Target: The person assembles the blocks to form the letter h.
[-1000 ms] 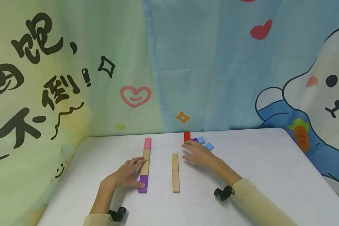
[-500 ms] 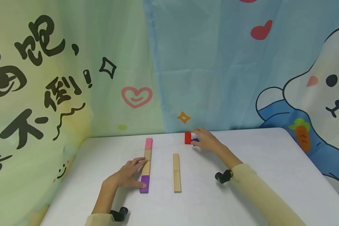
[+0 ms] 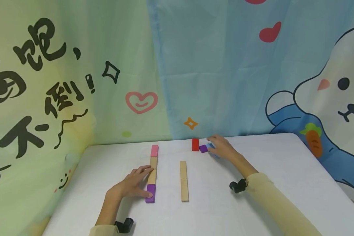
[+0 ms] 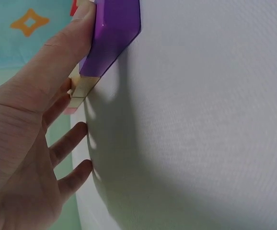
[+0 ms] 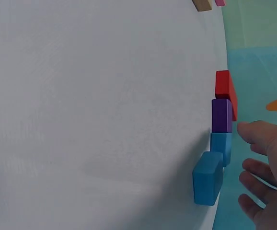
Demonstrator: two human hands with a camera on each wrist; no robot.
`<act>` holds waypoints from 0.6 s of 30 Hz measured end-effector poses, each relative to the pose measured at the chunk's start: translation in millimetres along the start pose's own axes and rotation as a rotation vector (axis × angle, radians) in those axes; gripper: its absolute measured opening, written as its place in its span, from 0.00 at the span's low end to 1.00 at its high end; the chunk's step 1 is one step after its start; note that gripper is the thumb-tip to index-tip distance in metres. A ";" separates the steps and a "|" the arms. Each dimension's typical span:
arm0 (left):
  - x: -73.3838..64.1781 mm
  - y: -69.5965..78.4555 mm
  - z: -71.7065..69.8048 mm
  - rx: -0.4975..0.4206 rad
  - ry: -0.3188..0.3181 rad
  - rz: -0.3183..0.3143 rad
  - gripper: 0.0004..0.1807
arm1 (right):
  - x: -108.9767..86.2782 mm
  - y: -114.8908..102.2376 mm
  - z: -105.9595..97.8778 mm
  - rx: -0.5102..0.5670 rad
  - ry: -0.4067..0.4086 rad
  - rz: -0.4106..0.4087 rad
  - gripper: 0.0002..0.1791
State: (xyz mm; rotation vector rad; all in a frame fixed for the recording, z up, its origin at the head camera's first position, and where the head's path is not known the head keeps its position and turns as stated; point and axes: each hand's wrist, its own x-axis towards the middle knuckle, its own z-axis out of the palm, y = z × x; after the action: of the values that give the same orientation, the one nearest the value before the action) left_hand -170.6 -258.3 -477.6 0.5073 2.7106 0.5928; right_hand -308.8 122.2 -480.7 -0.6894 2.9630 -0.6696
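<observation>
In the head view, the left hand point(image 3: 129, 186) lies flat on the white tabletop point(image 3: 253, 203), its straight fingers resting against a row of blocks: thumb on the near purple block point(image 3: 150, 193), fingertips on the wooden blocks point(image 3: 152, 170) beyond it, and a pink block point(image 3: 154, 150) at the far end. A second, shorter wooden strip point(image 3: 183, 180) lies just to the right, apart from the row. The right hand point(image 3: 222, 149) reaches to the far edge, fingers spread and loose over light blue blocks point(image 3: 211, 146), beside a small purple block point(image 3: 203, 148) and a red block point(image 3: 195, 144).

From the left wrist, the left grip is released: the thumb point(image 4: 66, 48) presses along the side of the purple block point(image 4: 112, 36), the other fingers extended and touching the tabletop.

From the right wrist, the red block point(image 5: 225, 91), the small purple block point(image 5: 222, 115) and one blue block point(image 5: 221, 146) stand in a line, touching; a second blue block point(image 5: 208, 178) sits askew just beside them. The right hand point(image 5: 268, 177) hovers next to them, fingers relaxed, grasping nothing.
</observation>
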 end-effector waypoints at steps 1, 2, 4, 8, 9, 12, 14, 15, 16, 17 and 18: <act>-0.1 -0.4 0.3 -0.004 0.001 -0.002 0.54 | 1.1 -1.1 0.7 0.018 -0.001 -0.001 0.26; -0.1 -0.8 0.7 -0.004 0.000 -0.007 0.54 | 2.6 -2.2 1.7 0.028 -0.003 -0.008 0.25; 0.3 -1.3 0.8 -0.008 0.000 -0.008 0.54 | 6.8 -5.1 3.4 0.041 -0.004 -0.030 0.23; 2.5 -2.4 0.9 -0.005 -0.001 0.009 0.54 | 19.3 -11.3 8.6 0.018 -0.023 -0.095 0.23; 2.8 -2.5 0.9 -0.005 -0.001 0.015 0.54 | 22.2 -13.0 10.0 0.019 -0.038 -0.101 0.24; 2.9 -2.0 0.7 -0.007 -0.001 0.006 0.54 | 29.1 -17.1 15.1 0.025 -0.099 -0.094 0.28; 2.3 -1.3 0.4 -0.007 -0.001 -0.007 0.54 | 31.7 -19.0 17.8 0.042 -0.138 -0.066 0.29; 1.9 -0.8 0.1 -0.008 -0.001 -0.013 0.54 | 32.7 -19.6 19.0 0.047 -0.154 -0.053 0.29; 1.3 -0.3 -0.2 -0.009 0.001 -0.019 0.54 | 33.6 -20.1 19.9 0.052 -0.164 -0.043 0.29; 0.7 0.1 -0.6 -0.007 0.002 -0.021 0.54 | 34.5 -20.6 20.4 0.057 -0.173 -0.031 0.29; 0.1 0.6 -1.2 -0.007 0.003 -0.021 0.54 | 35.5 -20.9 20.7 0.065 -0.179 -0.018 0.29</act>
State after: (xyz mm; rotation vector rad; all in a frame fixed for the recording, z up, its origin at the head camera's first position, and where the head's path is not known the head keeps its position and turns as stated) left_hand -170.9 -258.2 -476.3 0.4765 2.7120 0.5975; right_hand -329.6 81.8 -488.3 -0.7298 2.7632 -0.6648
